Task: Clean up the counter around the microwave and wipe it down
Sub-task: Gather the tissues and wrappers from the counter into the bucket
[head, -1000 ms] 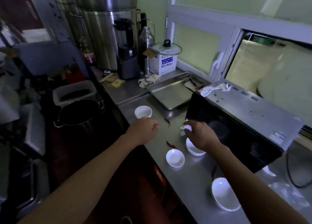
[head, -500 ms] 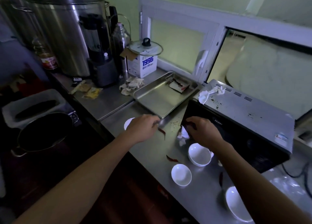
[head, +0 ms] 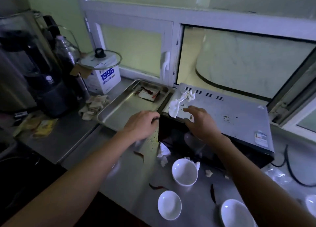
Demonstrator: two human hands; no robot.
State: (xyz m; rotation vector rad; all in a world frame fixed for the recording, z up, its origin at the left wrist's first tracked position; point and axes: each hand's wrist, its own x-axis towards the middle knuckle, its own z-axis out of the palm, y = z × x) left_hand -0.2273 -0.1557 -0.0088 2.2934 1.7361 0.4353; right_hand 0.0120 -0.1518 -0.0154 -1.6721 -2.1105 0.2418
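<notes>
While our left hand (head: 142, 124) curls loosely closed at the near corner of the metal tray (head: 126, 105), maybe pinching something thin, can't tell what, our right hand (head: 201, 124) hovers spread and empty over the microwave (head: 227, 114) top, just beside the crumpled white tissue (head: 181, 100) lying there. Microwave sits on the steel tabletop (head: 130, 175), right of the tray. More tissue scraps (head: 163, 154), red chili peppers (head: 139, 155) and white bowls (head: 184, 172) lie in front of it.
</notes>
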